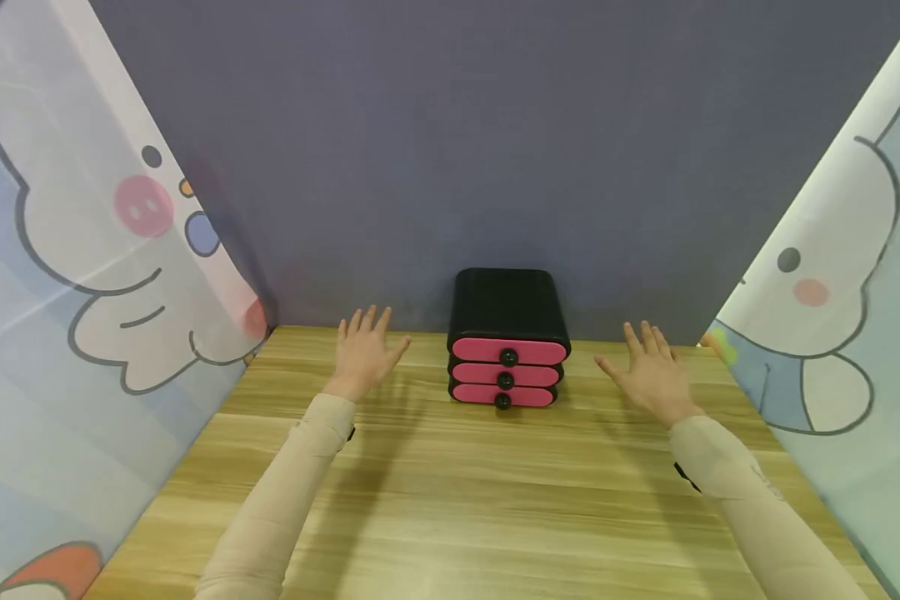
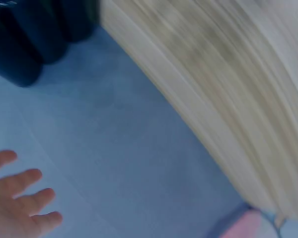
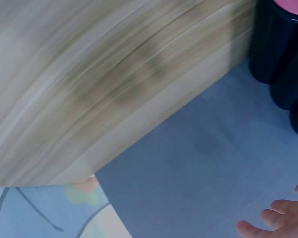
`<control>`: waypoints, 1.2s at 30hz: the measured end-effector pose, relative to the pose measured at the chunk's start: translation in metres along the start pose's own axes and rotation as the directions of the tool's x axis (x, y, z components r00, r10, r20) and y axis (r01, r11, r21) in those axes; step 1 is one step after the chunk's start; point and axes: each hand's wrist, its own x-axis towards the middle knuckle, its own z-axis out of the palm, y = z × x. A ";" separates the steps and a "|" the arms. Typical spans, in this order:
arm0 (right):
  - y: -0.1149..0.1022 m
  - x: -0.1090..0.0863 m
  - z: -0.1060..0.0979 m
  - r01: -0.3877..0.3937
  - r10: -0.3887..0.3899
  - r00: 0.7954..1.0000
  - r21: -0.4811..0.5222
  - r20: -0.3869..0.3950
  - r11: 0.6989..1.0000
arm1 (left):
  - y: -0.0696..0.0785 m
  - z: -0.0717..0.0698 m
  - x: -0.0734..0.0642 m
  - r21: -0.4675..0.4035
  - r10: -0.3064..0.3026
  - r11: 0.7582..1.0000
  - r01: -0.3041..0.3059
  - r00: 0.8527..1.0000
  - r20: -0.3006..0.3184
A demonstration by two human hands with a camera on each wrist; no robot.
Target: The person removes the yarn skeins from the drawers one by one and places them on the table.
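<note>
A small black drawer box point(image 1: 508, 304) with three pink drawer fronts point(image 1: 506, 351) and round black knobs stands at the back of the table, its drawers all closed. To its left my left hand point(image 1: 362, 354) hovers over the wood with fingers spread, holding nothing. On the other side my right hand point(image 1: 654, 379) is also spread in the air, apart from the box. The left wrist view shows the left fingers point(image 2: 27, 198) and the box's dark side point(image 2: 20, 44). At the lower right of the right wrist view are the right fingertips point(image 3: 273, 218).
The wood-grain table point(image 1: 450, 492) ends at a plain grey back wall point(image 1: 495, 150), close behind the box. Cartoon-printed panels point(image 1: 52, 350) point(image 1: 855, 350) flank the table on both sides.
</note>
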 end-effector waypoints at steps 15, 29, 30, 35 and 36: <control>-0.019 -0.017 0.003 0.070 -0.045 0.993 0.243 -0.106 0.968 | 0.011 -0.007 -0.023 -0.658 -0.042 0.752 0.040 0.999 0.013; -0.039 -0.036 0.019 0.076 -0.023 0.995 0.568 -0.101 0.820 | 0.020 0.010 -0.040 -0.900 0.017 0.435 -0.039 0.999 -0.035; -0.041 -0.038 0.021 0.077 -0.027 0.995 0.577 -0.096 0.813 | 0.021 0.013 -0.042 -0.907 0.022 0.419 -0.036 0.999 -0.029; -0.046 -0.045 0.032 0.090 -0.045 0.995 0.607 -0.088 0.790 | 0.032 0.027 -0.047 -0.921 0.033 0.379 -0.089 0.996 -0.083; -0.047 -0.045 0.034 0.094 -0.049 0.995 0.609 -0.090 0.787 | 0.036 0.029 -0.047 -0.924 0.042 0.369 -0.104 0.995 -0.095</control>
